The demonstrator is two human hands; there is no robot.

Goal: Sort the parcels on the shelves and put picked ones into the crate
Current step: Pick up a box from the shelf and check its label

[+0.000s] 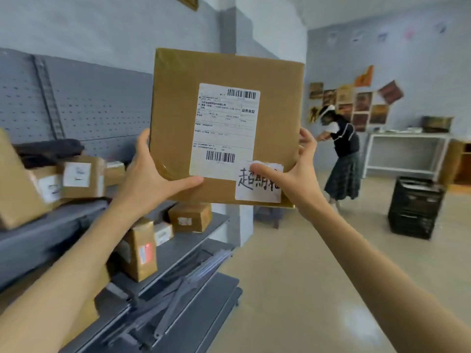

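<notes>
A flat brown cardboard parcel (275, 103) is held up in front of me, its face turned toward the camera. It carries a white shipping label with barcodes and a smaller white sticker with handwritten characters at the lower right. My left hand (150, 179) grips its lower left edge, thumb across the front. My right hand (298, 171) grips the lower right edge, thumb on the handwritten sticker. A black plastic crate (414, 207) stands on the floor at the right, well away from the parcel.
Grey metal shelves (188, 240) with a pegboard back run along the left, holding several brown parcels (190, 216). Another person (341, 154) bends over in the background near a white table (407, 149). Pale floor (305, 276) lies between me and the crate.
</notes>
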